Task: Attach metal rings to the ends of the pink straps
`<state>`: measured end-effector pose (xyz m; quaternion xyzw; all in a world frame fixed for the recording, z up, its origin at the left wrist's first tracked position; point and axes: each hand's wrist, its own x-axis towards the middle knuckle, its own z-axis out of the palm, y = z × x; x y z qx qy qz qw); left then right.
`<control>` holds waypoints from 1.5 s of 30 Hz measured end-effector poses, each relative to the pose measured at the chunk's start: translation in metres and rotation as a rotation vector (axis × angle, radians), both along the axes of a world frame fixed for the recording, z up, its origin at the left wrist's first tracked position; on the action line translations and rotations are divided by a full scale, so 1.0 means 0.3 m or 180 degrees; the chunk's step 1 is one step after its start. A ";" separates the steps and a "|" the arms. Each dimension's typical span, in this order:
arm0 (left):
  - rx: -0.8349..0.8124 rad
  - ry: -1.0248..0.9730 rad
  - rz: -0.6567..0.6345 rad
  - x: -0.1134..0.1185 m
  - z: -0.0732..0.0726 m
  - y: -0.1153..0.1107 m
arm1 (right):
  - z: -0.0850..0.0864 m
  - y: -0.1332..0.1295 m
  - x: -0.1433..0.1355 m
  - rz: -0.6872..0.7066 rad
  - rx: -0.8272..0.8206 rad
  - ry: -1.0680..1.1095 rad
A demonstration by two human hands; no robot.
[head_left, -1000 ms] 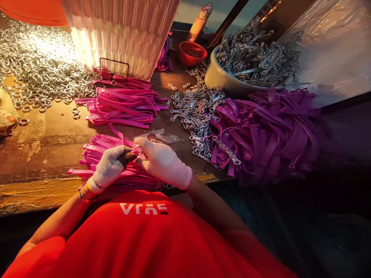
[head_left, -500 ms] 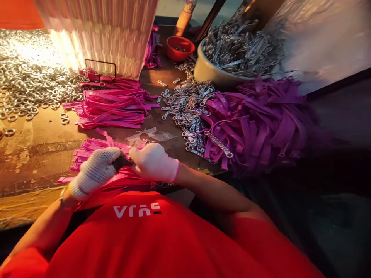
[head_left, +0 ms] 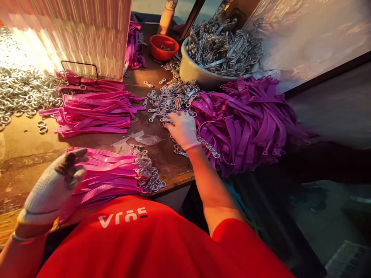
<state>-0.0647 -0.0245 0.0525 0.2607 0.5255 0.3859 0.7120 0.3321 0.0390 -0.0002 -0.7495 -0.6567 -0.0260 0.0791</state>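
head view: the right hand (head_left: 183, 129), in a plain white glove, reaches over the near edge of the brown wooden worktable (head_left: 20, 162), its fingertips down on a loose pile of small silver metal links (head_left: 174, 96). whether they are clamped on a link cannot be told, since the undersides are hidden. the left hand (head_left: 48, 189), in a white dotted glove with dark-stained fingers, has thumb and fingers apart and appears to hold nothing; it is at the left end of a bundle of flat pink straps with silver metal rings (head_left: 110, 170), lying along the near edge.

because the links overlap, two could come up hooked together, or one could slip from the gloved tips. the twisted silver chain piece (head_left: 208, 146) lies just beside the right wrist, by a heap of flat purple straps (head_left: 243, 119) at the near edge; a sideways sweep could catch either and drag it off. a brush from the left hand could likewise unsettle the pink bundle.

the right arm stretches forward, palm down, fingers pointing toward the far left corner. the left forearm enters low, its hand tilted inward, thumb toward the bundle.
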 end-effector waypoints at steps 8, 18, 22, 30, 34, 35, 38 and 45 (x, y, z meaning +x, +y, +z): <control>-0.0640 -0.1267 0.0102 0.155 0.040 -0.013 | -0.179 0.094 0.072 -0.0214 0.0942 0.0574; 0.0176 -0.0077 -0.0559 0.144 -0.021 -0.058 | 0.105 -0.253 -0.340 0.1303 0.0625 0.2492; 0.0994 0.0596 -0.0774 0.149 0.002 -0.083 | 0.137 -0.322 -0.493 0.2017 0.0119 0.2603; 0.1411 0.0593 -0.0814 0.108 0.024 -0.107 | 0.143 -0.324 -0.581 0.1738 -0.0389 0.3807; 0.1485 0.0306 -0.0608 0.125 0.013 -0.124 | 0.124 -0.345 -0.602 0.1326 -0.0329 0.4173; 0.1476 0.0236 -0.0526 0.133 0.008 -0.131 | 0.117 -0.352 -0.606 0.1261 -0.0219 0.4123; 0.1356 0.0331 -0.0253 0.156 -0.005 -0.152 | 0.109 -0.373 -0.610 0.1332 0.0112 0.3447; 0.1379 0.0690 -0.0390 0.148 -0.020 -0.115 | 0.170 -0.333 -0.613 0.2247 -0.0058 0.0711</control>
